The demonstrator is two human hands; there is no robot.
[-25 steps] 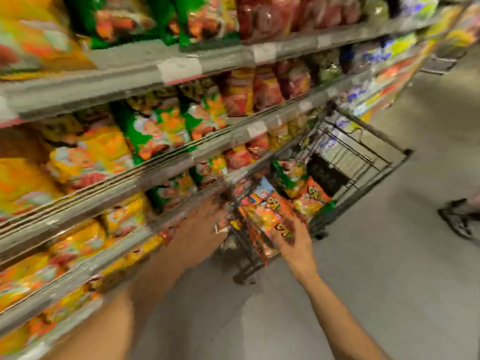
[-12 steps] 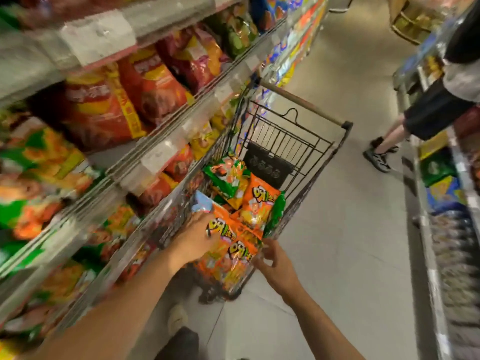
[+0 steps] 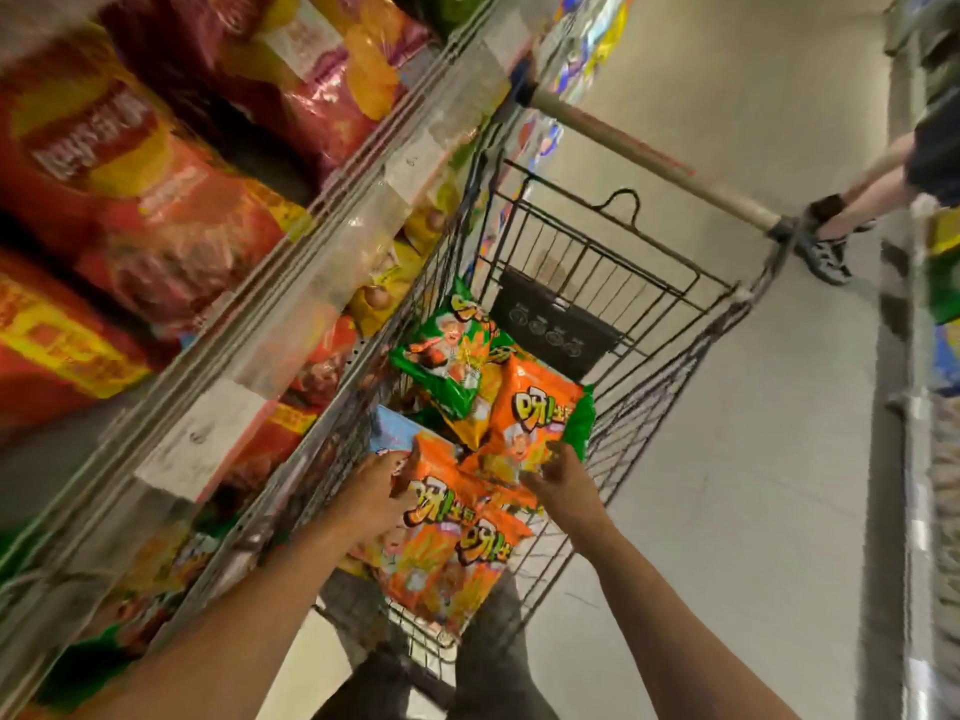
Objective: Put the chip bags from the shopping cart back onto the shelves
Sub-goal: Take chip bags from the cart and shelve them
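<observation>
**Entry: both hands in cart, pick-up step**

Shopping cart stands just beside the shelves. It holds several chip bags: a green bag toward the handle end, an orange bag mid-cart, and two overlapping orange bags at the near end. Left hand rests on the near orange bags, fingers curled at the upper edge (grip looks begun; full closure cannot be confirmed). Right hand hovers at the mid-cart bag, fingers loosely bent, holding nothing evident. Judged step: gathering bags. Next move calls for firm pinches, a lift clear of the wire wall, then a swing left to the matching shelf row.
</observation>
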